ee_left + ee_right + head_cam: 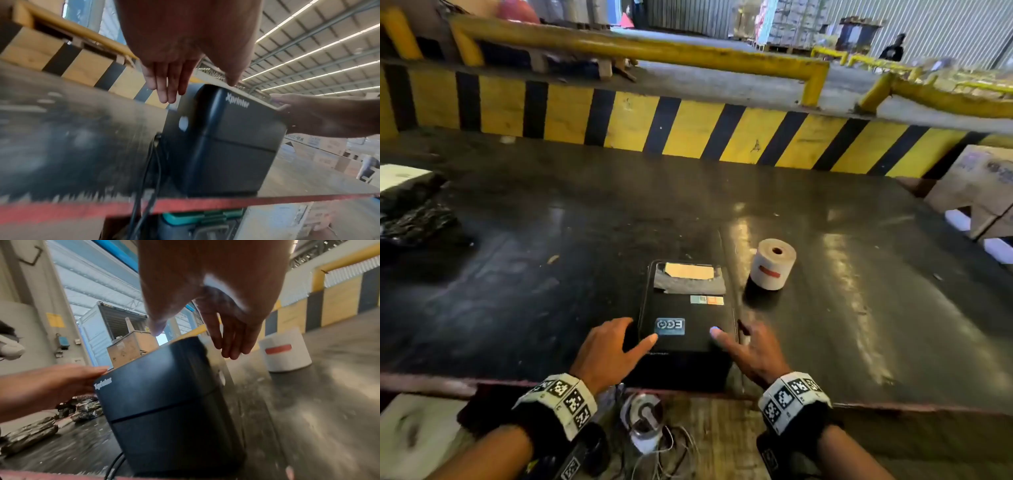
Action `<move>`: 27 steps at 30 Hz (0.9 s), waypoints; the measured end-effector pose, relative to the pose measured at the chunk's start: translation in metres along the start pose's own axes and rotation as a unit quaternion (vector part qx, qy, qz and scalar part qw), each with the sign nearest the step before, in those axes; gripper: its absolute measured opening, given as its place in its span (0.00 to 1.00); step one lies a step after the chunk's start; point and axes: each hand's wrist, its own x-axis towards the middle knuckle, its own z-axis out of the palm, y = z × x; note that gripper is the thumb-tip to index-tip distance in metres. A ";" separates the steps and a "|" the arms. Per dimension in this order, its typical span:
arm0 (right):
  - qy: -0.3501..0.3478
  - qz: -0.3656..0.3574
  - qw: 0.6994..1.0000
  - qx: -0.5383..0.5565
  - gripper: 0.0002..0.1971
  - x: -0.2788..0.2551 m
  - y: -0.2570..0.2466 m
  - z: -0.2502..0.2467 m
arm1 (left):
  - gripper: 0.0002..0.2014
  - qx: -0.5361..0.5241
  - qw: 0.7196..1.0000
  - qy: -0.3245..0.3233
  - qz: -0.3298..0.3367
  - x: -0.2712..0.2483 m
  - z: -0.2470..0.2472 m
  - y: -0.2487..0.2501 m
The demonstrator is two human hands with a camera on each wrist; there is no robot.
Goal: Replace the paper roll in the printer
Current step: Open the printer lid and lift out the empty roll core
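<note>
A black printer point(688, 308) stands on the dark table point(551, 240) near its front edge, lid closed, with a tan strip of paper point(690, 270) at its far end. My left hand point(637, 334) straddles its near left corner, thumb on the lid and straight fingers point(168, 91) down the left side. My right hand point(732, 337) mirrors it at the near right corner, thumb on top, fingers point(230, 340) hanging beside the right wall. A full white paper roll point(774, 263) with a red tab stands upright on the table, right of the printer point(164, 402) and beyond my right hand.
A yellow-and-black striped barrier point(688, 126) runs along the table's far edge. Crumpled black bags point(414, 212) lie at the left, cardboard boxes point(979, 192) stand off the right end. Black cables point(148, 178) drop from the printer over the red front edge point(893, 407).
</note>
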 end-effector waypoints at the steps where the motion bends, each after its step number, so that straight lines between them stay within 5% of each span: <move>1: 0.006 0.004 0.999 0.038 0.37 0.001 0.008 0.008 | 0.38 -0.028 0.999 -0.009 -0.024 -0.001 0.004 -0.003; 7: -0.008 0.052 0.984 0.171 0.24 -0.010 0.013 0.022 | 0.36 -0.263 0.958 -0.076 -0.080 -0.013 0.019 0.001; 12: 0.024 0.011 0.994 0.102 0.12 -0.019 0.005 0.015 | 0.39 -0.284 0.949 -0.106 -0.089 -0.014 0.025 -0.002; 24: 0.056 -0.022 0.998 -0.024 0.38 0.014 -0.022 -0.022 | 0.45 -0.319 0.934 -0.105 -0.120 -0.008 0.026 -0.018; 27: 0.080 0.006 0.996 -0.043 0.40 0.050 -0.053 -0.043 | 0.27 -0.259 0.954 -0.101 -0.113 -0.003 0.024 -0.015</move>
